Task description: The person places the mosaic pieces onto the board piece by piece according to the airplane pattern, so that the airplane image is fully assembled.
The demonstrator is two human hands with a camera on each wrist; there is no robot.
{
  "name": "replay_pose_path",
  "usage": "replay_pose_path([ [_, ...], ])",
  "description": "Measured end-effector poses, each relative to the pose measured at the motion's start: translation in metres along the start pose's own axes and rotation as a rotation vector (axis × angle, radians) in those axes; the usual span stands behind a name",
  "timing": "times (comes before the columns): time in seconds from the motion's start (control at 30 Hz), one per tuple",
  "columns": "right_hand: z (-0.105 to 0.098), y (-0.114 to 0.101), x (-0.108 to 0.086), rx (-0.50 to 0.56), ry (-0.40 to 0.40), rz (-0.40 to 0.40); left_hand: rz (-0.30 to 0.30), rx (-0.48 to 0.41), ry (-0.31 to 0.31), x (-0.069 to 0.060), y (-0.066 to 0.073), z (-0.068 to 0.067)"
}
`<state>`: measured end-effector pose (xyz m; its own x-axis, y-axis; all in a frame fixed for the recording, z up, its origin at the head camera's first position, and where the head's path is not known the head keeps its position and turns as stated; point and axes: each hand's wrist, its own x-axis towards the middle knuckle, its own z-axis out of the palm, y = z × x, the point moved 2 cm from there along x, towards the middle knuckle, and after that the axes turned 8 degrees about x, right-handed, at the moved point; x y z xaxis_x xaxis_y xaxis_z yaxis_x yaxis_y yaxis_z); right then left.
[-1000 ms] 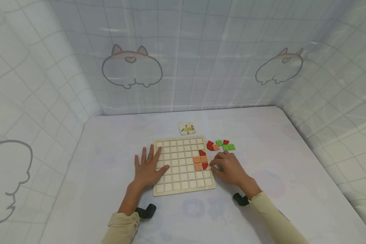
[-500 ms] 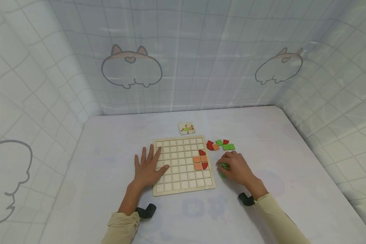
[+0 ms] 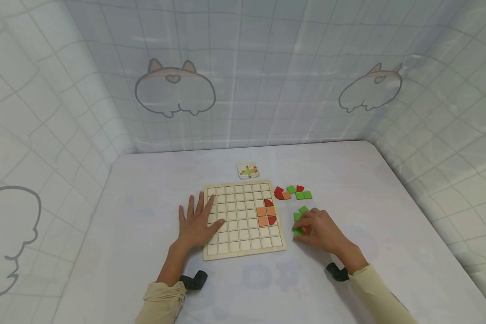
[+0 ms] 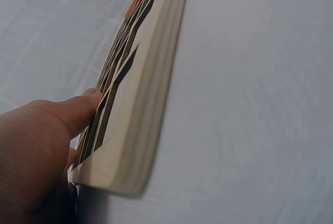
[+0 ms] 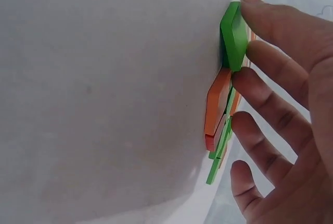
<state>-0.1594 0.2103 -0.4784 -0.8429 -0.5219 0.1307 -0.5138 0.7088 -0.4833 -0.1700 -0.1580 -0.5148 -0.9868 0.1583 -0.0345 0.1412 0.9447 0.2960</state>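
My left hand point(image 3: 196, 225) rests spread on the left edge of a pale wooden grid board point(image 3: 240, 249); in the left wrist view the thumb point(image 4: 78, 110) lies over its slats. Several orange tiles point(image 3: 263, 221) and two red quarter-round tiles point(image 3: 269, 203) fill cells near the board's right side. Right of the board, my right hand point(image 3: 321, 231) has its thumb and index finger at a green square tile point(image 5: 235, 36), pinching it at its edges. Beside that tile lie an orange tile point(image 5: 217, 104) and more green tiles point(image 3: 303, 209), partly hidden by the hand.
Behind the board lies a small pattern card point(image 3: 248, 170). A loose group of red tiles point(image 3: 279, 196), green tiles point(image 3: 300, 195) and an orange tile point(image 3: 286, 195) sits by the board's far right corner. A patterned curtain point(image 3: 267, 90) encloses the white table point(image 3: 154, 180).
My right hand has moved right and slightly nearer, away from the board's edge, uncovering green tiles beside it. Its fingers now meet a green tile. My left hand has stayed put.
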Motion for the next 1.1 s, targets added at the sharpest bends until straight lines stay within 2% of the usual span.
replay_pose_path([
  [0.23, -0.002, -0.007, -0.004, 0.018, -0.066, 0.016, 0.002, 0.004, 0.011, 0.000, 0.000, 0.002],
  [0.37, -0.002, -0.010, -0.004, 0.000, -0.076, 0.003, 0.001, 0.003, 0.007, 0.000, 0.000, 0.001],
  [0.6, 0.001, -0.010, -0.002, -0.148, -0.054, -0.080, 0.002, 0.008, 0.004, -0.001, 0.000, 0.000],
  [0.7, 0.002, -0.011, 0.000, -0.179, -0.045, -0.097, 0.002, 0.009, 0.007, -0.001, 0.001, -0.001],
  [1.1, 0.000, -0.014, 0.022, -0.119, -0.023, -0.114, 0.000, 0.003, 0.004, -0.002, 0.001, -0.002],
])
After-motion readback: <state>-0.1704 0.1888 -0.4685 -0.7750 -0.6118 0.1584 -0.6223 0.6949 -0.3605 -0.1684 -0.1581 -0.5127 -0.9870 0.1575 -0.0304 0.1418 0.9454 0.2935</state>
